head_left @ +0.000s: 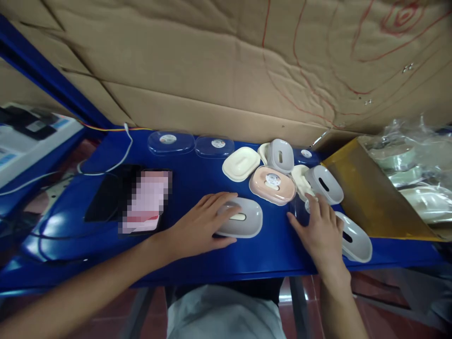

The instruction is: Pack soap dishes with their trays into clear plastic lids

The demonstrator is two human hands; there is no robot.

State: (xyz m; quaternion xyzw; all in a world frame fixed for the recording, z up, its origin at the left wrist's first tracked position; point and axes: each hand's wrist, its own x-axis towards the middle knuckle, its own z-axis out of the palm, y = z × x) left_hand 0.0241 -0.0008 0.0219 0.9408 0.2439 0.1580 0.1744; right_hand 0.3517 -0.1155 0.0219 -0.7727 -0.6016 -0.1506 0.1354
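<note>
A grey oval soap dish (252, 217) with a slot in its middle lies on the blue table; a cream piece shows through the slot. My left hand (208, 219) is closed round its left end, fingers along the far side and thumb on the near side. My right hand (319, 228) grips a clear plastic lid (299, 208) with a white round sticker, thumb at its left and fingers over its right part; the hand hides much of it. Just beyond sits a peach soap dish (259, 186) under a clear lid. Another grey dish (360, 242) is right of my right hand.
Cream oval trays (241, 164), more grey dishes (282, 155) and clear lids (171, 142) lie along the back. On the right, a cardboard box (353, 188) holds plastic-wrapped items. A phone (146, 200) and white cable (122, 160) are on the left. Cardboard (176, 61) walls the back.
</note>
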